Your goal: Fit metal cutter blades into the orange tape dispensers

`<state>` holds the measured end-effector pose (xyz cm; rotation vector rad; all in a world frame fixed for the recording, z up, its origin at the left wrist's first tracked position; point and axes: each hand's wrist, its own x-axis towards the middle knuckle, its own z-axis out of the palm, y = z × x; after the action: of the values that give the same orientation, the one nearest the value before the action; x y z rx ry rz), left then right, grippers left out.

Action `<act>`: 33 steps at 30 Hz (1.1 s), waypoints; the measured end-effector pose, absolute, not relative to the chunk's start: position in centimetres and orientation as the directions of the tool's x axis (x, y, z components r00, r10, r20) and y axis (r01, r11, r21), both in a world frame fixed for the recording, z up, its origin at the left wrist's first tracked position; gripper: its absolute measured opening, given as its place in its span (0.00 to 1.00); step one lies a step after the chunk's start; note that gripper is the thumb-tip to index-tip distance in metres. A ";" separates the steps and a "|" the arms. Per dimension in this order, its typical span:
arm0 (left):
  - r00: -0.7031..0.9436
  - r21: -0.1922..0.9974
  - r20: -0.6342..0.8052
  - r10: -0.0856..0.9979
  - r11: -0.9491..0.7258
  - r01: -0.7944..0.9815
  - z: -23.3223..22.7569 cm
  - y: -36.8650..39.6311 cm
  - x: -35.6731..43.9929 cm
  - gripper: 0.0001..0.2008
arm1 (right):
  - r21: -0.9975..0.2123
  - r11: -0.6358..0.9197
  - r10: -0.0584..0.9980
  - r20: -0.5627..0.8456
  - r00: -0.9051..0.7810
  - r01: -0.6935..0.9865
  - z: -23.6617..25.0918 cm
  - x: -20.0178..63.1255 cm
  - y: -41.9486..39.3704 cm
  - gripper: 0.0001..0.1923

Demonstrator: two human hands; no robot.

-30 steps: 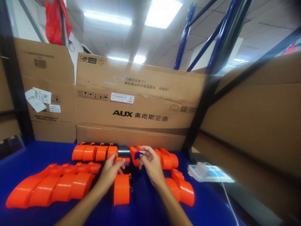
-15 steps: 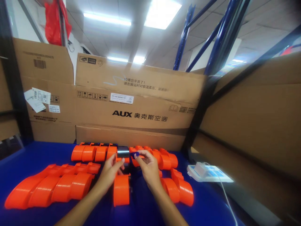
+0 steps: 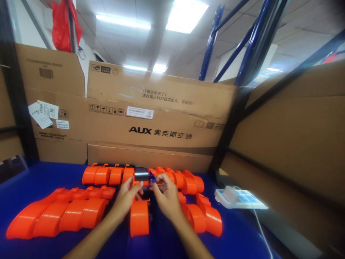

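My right hand (image 3: pixel 167 196) pinches a small blue piece (image 3: pixel 152 177) between thumb and fingertips, right beside a dark grey block (image 3: pixel 141 173) that sits in the far row of orange curved plastic parts (image 3: pixel 107 175). My left hand (image 3: pixel 126 197) rests with its fingertips against the lower edge of that grey block, just above a single orange part (image 3: pixel 139 217) lying near me. Whether the left fingers grip anything is unclear.
A long chain of orange parts (image 3: pixel 58 215) lies at the left on the blue table (image 3: pixel 40 178). More orange parts (image 3: pixel 206 217) lie at the right. A white device with a cable (image 3: pixel 237 198) sits far right. Cardboard boxes (image 3: pixel 161 122) wall in the back and right.
My right hand has moved left with the blue piece, from over the orange parts to the right edge of the grey block. My left hand has stayed in place.
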<state>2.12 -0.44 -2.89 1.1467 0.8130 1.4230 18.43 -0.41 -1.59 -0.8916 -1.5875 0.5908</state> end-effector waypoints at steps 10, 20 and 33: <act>0.050 0.934 0.228 0.972 -0.203 -0.295 -3.0 -0.3 2.1 0.19 | -0.421 0.688 0.672 0.677 -0.300 0.591 0.0 19.0 -1.8 0.05; 0.095 0.937 0.275 0.957 -0.245 -0.248 -3.5 -0.3 2.1 0.18 | -0.465 0.679 0.699 0.645 -0.307 0.568 -0.5 19.2 -1.4 0.09; 0.108 0.936 0.267 0.958 -0.231 -0.267 -3.7 -0.1 2.1 0.18 | -0.454 0.705 0.688 0.625 -0.369 0.545 -0.4 19.4 -1.4 0.07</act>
<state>2.06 -0.06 -3.71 1.2589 0.7842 1.3905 19.42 -1.38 -0.37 -0.9393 -2.0636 0.2134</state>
